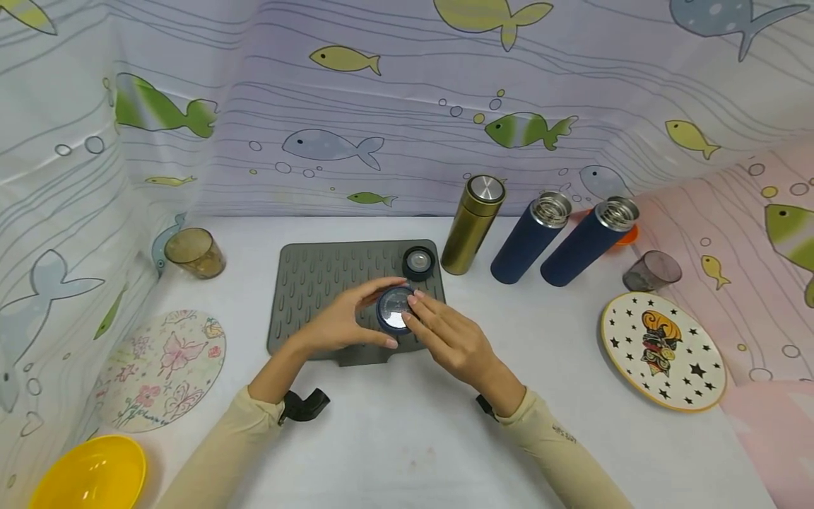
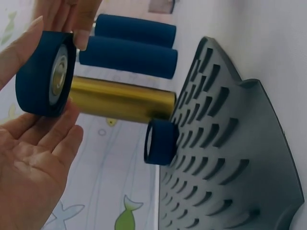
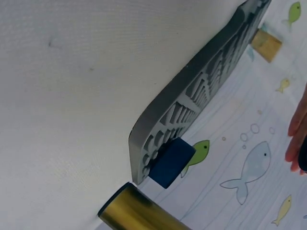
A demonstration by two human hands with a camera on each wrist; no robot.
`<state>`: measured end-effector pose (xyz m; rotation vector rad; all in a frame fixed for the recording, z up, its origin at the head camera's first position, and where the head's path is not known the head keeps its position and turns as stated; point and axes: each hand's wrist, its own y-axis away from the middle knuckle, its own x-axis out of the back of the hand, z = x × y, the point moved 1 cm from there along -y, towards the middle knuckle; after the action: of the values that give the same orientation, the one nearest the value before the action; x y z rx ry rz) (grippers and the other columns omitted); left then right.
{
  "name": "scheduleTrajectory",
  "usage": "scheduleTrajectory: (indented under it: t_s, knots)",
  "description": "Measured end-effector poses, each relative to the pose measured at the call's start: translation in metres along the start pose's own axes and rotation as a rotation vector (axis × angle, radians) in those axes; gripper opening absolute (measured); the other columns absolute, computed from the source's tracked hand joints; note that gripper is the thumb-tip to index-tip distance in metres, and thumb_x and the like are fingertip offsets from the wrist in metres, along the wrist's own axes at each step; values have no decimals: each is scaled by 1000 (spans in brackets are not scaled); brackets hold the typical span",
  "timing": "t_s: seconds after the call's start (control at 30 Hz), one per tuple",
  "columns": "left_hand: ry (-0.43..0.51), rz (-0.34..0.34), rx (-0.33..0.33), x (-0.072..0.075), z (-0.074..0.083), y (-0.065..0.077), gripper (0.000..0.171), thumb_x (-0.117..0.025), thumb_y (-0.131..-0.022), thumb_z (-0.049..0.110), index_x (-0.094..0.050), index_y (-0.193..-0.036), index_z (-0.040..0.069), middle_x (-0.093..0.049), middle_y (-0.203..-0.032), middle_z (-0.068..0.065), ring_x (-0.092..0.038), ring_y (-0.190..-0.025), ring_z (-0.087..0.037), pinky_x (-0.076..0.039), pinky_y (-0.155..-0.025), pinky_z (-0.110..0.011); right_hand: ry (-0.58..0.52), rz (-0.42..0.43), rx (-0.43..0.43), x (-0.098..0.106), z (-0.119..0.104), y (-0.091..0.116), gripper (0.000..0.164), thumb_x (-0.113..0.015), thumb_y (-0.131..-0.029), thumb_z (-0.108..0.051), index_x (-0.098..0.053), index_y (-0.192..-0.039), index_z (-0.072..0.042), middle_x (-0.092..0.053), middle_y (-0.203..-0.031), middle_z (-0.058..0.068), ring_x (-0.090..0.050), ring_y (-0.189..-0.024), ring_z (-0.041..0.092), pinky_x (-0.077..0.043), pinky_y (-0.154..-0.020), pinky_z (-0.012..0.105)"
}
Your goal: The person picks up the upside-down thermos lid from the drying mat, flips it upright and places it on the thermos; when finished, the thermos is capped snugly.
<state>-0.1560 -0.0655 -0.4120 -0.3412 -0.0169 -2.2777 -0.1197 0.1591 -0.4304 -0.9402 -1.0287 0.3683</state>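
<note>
A dark blue bottle lid [image 1: 394,309] is held up over the grey drying mat [image 1: 331,283] in the head view. My left hand [image 1: 340,318] holds it from the left, thumb on the near side and fingers on the far side. From the right, my right hand [image 1: 454,339] pinches its edge, fingertips on the top face. The left wrist view shows the lid [image 2: 43,74] tipped, its hollow underside with a pale centre visible. A second blue lid [image 1: 418,263] lies on the mat's far right corner.
Right of the mat stand a gold flask [image 1: 473,226] and two uncapped blue flasks [image 1: 531,237]. Tinted glasses [image 1: 193,252] stand at both sides. A butterfly-patterned plate [image 1: 165,367] and yellow bowl [image 1: 92,470] lie left, a star-patterned plate [image 1: 687,353] right.
</note>
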Motion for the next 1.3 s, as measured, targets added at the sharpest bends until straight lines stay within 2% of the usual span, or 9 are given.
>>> scheduleTrajectory:
  t_s: [0.2,0.3,0.47,0.6,0.67,0.87,1.0,1.17,1.3]
  knots:
    - [-8,26,-13,-6,-1,-6,79,-86,-76,9,-48,-145,13,-52,-145,-7,-49,-135,-25,-34,-118,-44,-2,-1,6,1,4,2,25,-56,-96,6,-68,-118,4,-67,-123,21,-67,-113,33,-55,-97,35]
    - [-30,72,-13,-10,0,-12,76,-88,-74,12,-51,-141,14,-57,-139,-5,-52,-131,-23,-35,-118,-43,-13,7,-57,3,9,4,26,-56,-97,3,-67,-120,2,-65,-126,23,-66,-113,33,-55,-96,37]
    - [-73,143,-24,-17,10,-30,76,-90,-73,15,-52,-138,15,-59,-136,-2,-54,-129,-22,-36,-117,-42,26,66,-284,14,24,8,37,-66,-90,-3,-62,-127,1,-60,-131,26,-65,-111,36,-56,-87,41]
    - [-94,176,-43,-21,24,-51,75,-89,-73,14,-52,-138,13,-58,-136,-4,-55,-127,-22,-39,-115,-38,53,153,-481,26,41,13,60,-78,-77,5,-53,-132,8,-54,-135,28,-57,-120,41,-52,-95,45]
    - [-92,190,-56,-23,32,-63,74,-89,-73,15,-52,-137,13,-58,-134,-5,-57,-126,-22,-41,-113,-38,68,212,-596,33,50,15,68,-80,-75,7,-48,-135,9,-51,-137,28,-52,-125,40,-50,-97,44]
    - [-97,208,-126,-31,60,-99,73,-89,-74,16,-52,-136,11,-60,-132,-6,-58,-125,-21,-43,-111,-35,107,362,-1016,49,84,29,79,-83,-79,-7,-38,-144,1,-41,-141,22,-43,-129,30,-46,-93,45]
    - [-91,201,-141,-36,76,-119,73,-89,-74,18,-51,-136,11,-59,-132,-4,-57,-126,-19,-42,-111,-30,68,370,-1236,52,111,38,90,-87,-77,-15,-33,-148,-4,-37,-143,20,-38,-132,29,-43,-100,41]
    - [-52,204,-155,-45,87,-138,75,-88,-75,15,-49,-139,8,-58,-135,-7,-57,-125,-19,-42,-109,-23,-21,324,-1292,43,142,49,94,-86,-78,-19,-29,-150,-2,-37,-147,20,-37,-138,27,-35,-115,40]
    - [-53,209,-162,-52,89,-145,76,-87,-76,15,-47,-140,6,-58,-134,-9,-57,-125,-20,-42,-108,-21,-70,301,-1319,35,155,57,84,-83,-80,-21,-35,-147,-5,-50,-143,17,-49,-133,27,-39,-112,40]
